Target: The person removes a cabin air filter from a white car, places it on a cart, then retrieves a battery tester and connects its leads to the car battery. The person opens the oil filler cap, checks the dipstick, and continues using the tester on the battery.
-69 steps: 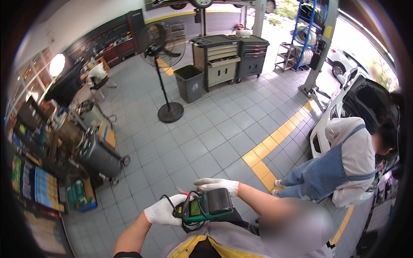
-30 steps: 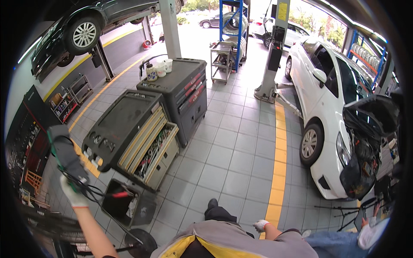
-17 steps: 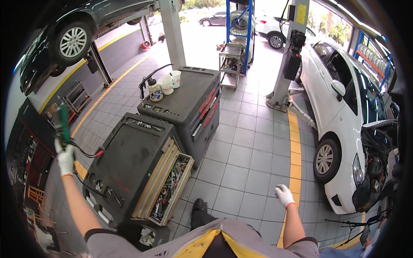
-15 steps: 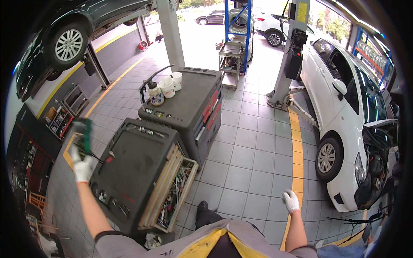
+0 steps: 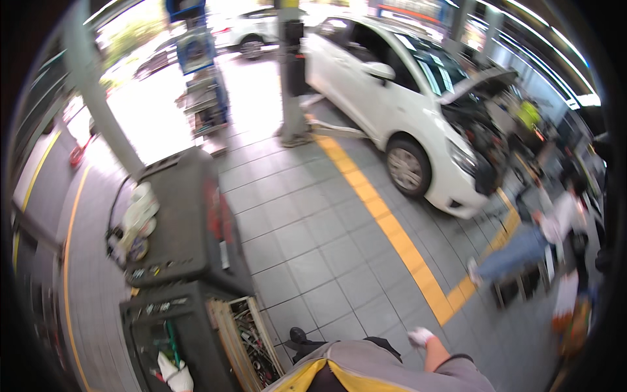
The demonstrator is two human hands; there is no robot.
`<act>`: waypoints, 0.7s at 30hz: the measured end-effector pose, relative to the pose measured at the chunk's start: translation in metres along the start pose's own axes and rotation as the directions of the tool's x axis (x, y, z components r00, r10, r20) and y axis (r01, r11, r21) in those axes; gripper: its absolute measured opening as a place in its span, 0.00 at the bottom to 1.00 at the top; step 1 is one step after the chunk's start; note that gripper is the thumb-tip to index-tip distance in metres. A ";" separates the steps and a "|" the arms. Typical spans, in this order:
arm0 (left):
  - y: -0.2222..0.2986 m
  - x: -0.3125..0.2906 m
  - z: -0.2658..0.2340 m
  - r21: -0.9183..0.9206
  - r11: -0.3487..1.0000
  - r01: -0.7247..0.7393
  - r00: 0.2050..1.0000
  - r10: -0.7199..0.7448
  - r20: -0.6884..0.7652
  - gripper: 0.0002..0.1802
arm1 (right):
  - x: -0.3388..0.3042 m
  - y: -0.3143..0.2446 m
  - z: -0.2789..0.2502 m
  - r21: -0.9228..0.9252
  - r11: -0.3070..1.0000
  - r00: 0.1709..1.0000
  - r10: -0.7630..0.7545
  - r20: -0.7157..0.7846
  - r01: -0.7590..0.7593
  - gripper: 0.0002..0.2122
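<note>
My left hand (image 5: 176, 375), in a white glove, is over the top of the near dark tool cabinet (image 5: 142, 340) at the lower left. Its fingers are closed round a narrow green object (image 5: 173, 340), too blurred to name. My right hand (image 5: 421, 337), also gloved in white, hangs beside my body above the tiled floor. No object shows in it; its fingers are smeared by motion. Right of the cabinet top, an open drawer (image 5: 256, 326) holds many loose metal tools.
A second dark cabinet (image 5: 179, 215) stands beyond, with white cups (image 5: 142, 202) and a bottle (image 5: 137, 248) on it. Ahead right is a white car (image 5: 385, 98), hood raised, beside a lift post (image 5: 293, 78). A person (image 5: 555, 222) sits at the right. A yellow line (image 5: 385, 222) crosses the floor.
The view has swung to the right, bringing the seated person and the car's front into view. My left hand, with the green object, has come from beyond the cabinet's left side to over its top.
</note>
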State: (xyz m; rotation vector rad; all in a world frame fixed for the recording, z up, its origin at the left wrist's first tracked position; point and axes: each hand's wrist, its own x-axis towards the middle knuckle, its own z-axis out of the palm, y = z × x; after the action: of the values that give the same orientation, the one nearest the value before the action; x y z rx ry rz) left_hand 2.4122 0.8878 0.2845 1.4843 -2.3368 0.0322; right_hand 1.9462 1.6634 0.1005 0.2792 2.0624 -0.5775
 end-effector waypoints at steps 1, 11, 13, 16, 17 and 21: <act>0.005 0.000 -0.005 0.183 0.973 -0.144 0.986 0.157 -0.055 0.32 | -0.020 -0.010 0.004 0.194 0.978 0.997 -0.082 -0.011 0.083 0.17; 0.157 -0.051 -0.020 0.455 0.879 0.140 0.946 -0.255 0.201 0.36 | -0.148 0.213 0.035 0.644 0.765 0.947 0.197 -0.254 0.013 0.23; 0.208 -0.076 -0.002 0.370 0.928 0.036 0.967 -0.125 0.220 0.31 | -0.171 0.322 0.067 0.654 0.757 0.914 0.270 -0.303 -0.007 0.24; 0.312 -0.093 0.028 0.197 0.966 -0.165 0.940 0.093 0.328 0.25 | -0.211 0.467 0.125 0.817 0.528 0.737 0.643 -0.206 -0.232 0.25; 0.351 -0.099 0.043 0.123 0.966 -0.229 0.906 0.165 0.389 0.23 | -0.227 0.505 0.144 0.734 0.610 0.650 0.694 -0.311 -0.300 0.22; 0.536 -0.146 0.118 -0.387 0.875 -0.291 0.594 0.482 0.644 0.15 | -0.256 0.606 0.167 0.984 0.160 0.771 0.636 -0.043 -0.078 0.18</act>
State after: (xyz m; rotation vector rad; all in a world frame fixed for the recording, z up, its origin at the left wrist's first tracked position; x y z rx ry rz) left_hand 1.9616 1.2282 0.2230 0.8966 -3.1038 -0.8667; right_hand 2.4568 2.1095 0.0678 1.8170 1.5961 -1.5444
